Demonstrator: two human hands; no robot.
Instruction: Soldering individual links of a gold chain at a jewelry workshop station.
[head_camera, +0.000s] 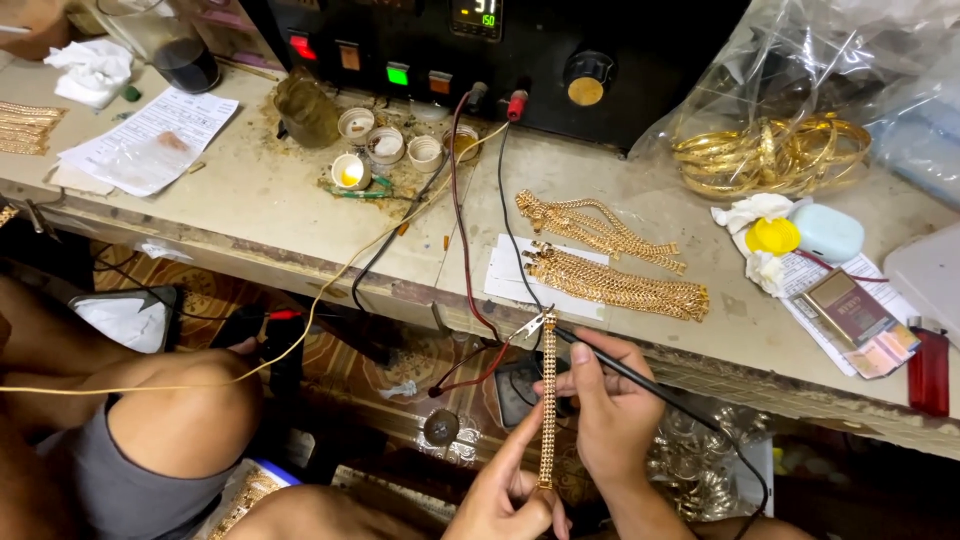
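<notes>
A gold chain strip (548, 400) is being held upright below the surface (300, 220) edge, its long axis running vertically between two hands. Its lower end is being pinched by the left hand (505, 495); the right hand (610, 400), beside its upper half, is being closed around one black probe (640, 380). One clip (530, 325) is gripping the top. Two chain piles are lying on the surface above.

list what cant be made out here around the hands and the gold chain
- Head view: the lower end of the gold chain is hidden inside the left hand.
- The black probe tip at the chain's top is too small to tell if it touches.
- The right hand covers its grip on the probe.
- The bangles are partly veiled by the plastic bag.
</notes>
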